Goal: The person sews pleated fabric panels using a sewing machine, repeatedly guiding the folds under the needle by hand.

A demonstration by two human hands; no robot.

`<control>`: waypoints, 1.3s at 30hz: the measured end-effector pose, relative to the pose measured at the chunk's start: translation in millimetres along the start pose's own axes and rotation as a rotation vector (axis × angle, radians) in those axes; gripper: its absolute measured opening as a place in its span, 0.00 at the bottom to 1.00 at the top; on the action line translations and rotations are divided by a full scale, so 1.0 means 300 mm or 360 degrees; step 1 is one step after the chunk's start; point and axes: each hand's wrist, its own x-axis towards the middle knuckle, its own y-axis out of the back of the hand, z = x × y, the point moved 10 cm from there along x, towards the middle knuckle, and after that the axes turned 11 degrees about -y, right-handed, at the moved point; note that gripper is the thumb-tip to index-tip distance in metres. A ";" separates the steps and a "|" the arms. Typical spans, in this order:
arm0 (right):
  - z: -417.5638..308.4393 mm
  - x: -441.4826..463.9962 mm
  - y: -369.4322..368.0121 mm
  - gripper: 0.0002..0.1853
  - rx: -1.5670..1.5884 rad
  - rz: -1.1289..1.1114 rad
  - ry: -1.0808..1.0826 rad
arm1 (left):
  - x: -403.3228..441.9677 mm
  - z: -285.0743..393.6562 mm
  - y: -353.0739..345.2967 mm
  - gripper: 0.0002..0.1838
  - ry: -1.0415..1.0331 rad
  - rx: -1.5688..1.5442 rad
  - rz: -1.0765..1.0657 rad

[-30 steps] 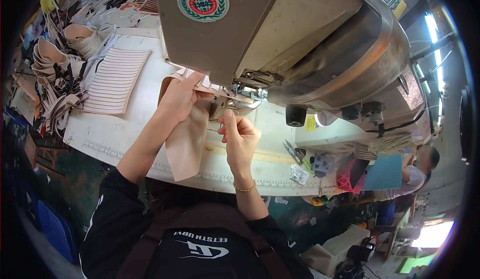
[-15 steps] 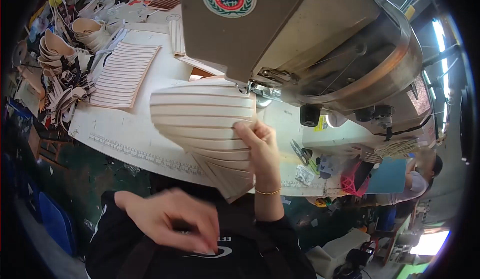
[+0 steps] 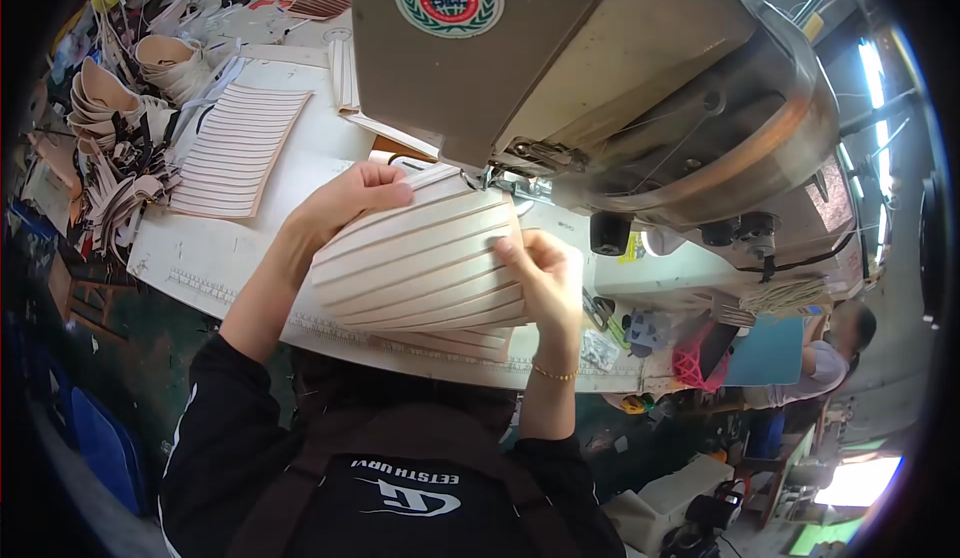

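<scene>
A cream striped panel (image 3: 420, 263), leather-like with narrow brownish lines, lies curved under the needle area (image 3: 485, 180) of a sewing machine (image 3: 450, 88). My left hand (image 3: 355, 198) pinches its far left edge, thumb on top and fingers curled. At the right edge, my right hand (image 3: 545, 273) grips the same panel, the thumb pressing on its face and the other fingers partly hidden behind. Part of the striped material hangs below, over the table's front edge.
Another striped panel (image 3: 240, 153) lies flat on the white table (image 3: 190, 258), near stacked curved pieces (image 3: 100, 98) and strips. Snips (image 3: 600, 313) and a pink mesh basket (image 3: 690, 358) sit to the right. A co-worker (image 3: 830, 363) is at far right.
My left hand has risen from in front of my chest to the panel's far left edge and taken hold. The panel has turned, and its hanging lower part has shifted up.
</scene>
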 end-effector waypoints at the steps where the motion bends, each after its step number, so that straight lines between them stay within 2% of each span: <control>1: 0.026 -0.001 -0.002 0.16 -0.0002 -0.0006 -0.0005 | -0.036 -0.016 -0.024 0.06 0.0003 -0.0002 0.0007; 3: -0.097 -0.211 0.113 0.21 -0.0392 0.1013 0.1205 | -0.108 0.004 -0.118 0.06 -0.0197 -0.0023 -0.0026; 5: -0.148 -0.361 0.020 0.28 -0.0498 0.0788 0.1598 | -0.168 -0.004 -0.214 0.06 -0.0321 0.0164 0.0081; 6: -0.113 -0.380 -0.001 0.28 -0.0503 0.0786 0.1593 | -0.184 -0.009 -0.253 0.06 -0.0317 0.0159 0.0082; 8: -0.019 -0.389 -0.092 0.28 -0.0916 0.0796 0.1559 | -0.213 -0.025 -0.257 0.04 -0.0269 0.0080 0.0319; 9: 0.027 -0.390 -0.091 0.28 -0.0920 0.0801 0.1545 | -0.214 -0.033 -0.260 0.04 -0.0257 0.0075 0.0313; 13: 0.171 -0.368 0.002 0.25 -0.0911 0.1355 0.1330 | -0.203 -0.010 -0.229 0.03 -0.0362 0.0159 0.0350; 19: 0.131 -0.307 0.051 0.18 -0.0780 0.1412 0.1272 | -0.144 0.005 -0.187 0.07 -0.0413 0.0285 0.0353; 23: 0.069 -0.293 0.077 0.14 -0.0633 0.1501 0.1394 | -0.117 0.017 -0.182 0.07 -0.0437 0.0344 0.0310; 29: 0.015 -0.249 0.099 0.15 -0.0556 0.1514 0.1486 | -0.078 0.055 -0.183 0.05 -0.0521 0.0269 0.0313; 34: -0.015 -0.199 0.124 0.16 -0.0348 0.1497 0.1535 | -0.054 0.047 -0.194 0.05 -0.0223 0.0034 0.0325; 39: 0.013 -0.115 0.168 0.15 -0.0210 0.1521 0.1372 | -0.006 0.067 -0.187 0.04 -0.0285 0.0013 0.0230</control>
